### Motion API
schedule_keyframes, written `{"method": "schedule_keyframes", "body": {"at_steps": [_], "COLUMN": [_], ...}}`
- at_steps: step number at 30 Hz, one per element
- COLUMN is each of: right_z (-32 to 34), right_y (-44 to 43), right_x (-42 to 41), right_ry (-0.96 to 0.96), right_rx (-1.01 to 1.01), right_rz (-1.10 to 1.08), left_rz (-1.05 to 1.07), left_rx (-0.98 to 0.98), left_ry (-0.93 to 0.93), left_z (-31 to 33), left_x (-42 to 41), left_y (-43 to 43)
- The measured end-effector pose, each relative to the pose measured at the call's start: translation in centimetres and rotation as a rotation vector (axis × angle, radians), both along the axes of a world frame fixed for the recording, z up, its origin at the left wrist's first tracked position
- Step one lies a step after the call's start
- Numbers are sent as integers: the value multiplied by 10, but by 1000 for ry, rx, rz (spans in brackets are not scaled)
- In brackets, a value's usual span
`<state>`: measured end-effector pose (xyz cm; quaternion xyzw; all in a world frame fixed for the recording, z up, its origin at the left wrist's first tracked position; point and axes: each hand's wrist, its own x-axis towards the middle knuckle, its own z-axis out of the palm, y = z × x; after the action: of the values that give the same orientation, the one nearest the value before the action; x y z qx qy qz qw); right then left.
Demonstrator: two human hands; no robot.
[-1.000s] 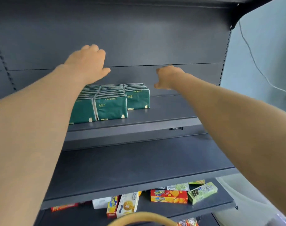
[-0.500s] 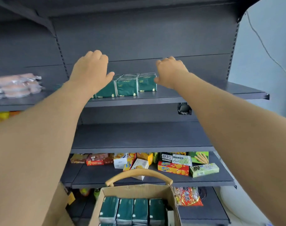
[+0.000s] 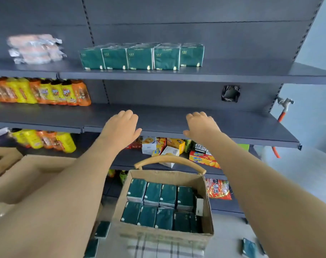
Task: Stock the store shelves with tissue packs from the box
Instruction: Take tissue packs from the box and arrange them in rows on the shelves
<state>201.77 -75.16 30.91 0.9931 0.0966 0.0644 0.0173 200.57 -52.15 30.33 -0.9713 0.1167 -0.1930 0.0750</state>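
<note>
Several dark green tissue packs (image 3: 141,57) stand in a row on the upper grey shelf (image 3: 232,73). Below me an open cardboard box (image 3: 205,185) holds several more green tissue packs (image 3: 159,205) in two rows. My left hand (image 3: 121,129) and my right hand (image 3: 202,125) hover side by side in front of the bare middle shelf (image 3: 242,125), above the box. Both hands hold nothing, with fingers relaxed and pointing away. They are well below the stocked packs.
Pink wrapped goods (image 3: 35,48) lie on the upper shelf's left. Orange and yellow snack bags (image 3: 41,92) fill the left bay. Snack boxes (image 3: 167,146) sit on a lower shelf. A wooden chair back (image 3: 169,162) curves behind the box. Loose packs (image 3: 248,247) lie on the floor; another carton (image 3: 28,175) at left.
Both hands have dropped from the top shelf's tissue row down to the middle shelf level. The view has tilted down, bringing the box of packs fully into sight.
</note>
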Motion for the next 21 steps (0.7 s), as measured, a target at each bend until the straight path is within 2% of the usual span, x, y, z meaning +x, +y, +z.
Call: {"method": "schedule_keyframes", "body": {"at_steps": [12,17,21], "right_z": [-202,-272,-320], "right_y": [51,69,70], "right_x": [58,58,52], "right_ry": [511,686,800], "right_rx": [-50,-4,60], "right_rz": [-196,-262,-320], "left_rz": [-90,-126,-145], "left_rx": [-59,19,-10], "left_ry": [477,669,778], "left_z": [-197,-272,-320], "left_x": [83,94,100], "left_y": [63,71,71]}}
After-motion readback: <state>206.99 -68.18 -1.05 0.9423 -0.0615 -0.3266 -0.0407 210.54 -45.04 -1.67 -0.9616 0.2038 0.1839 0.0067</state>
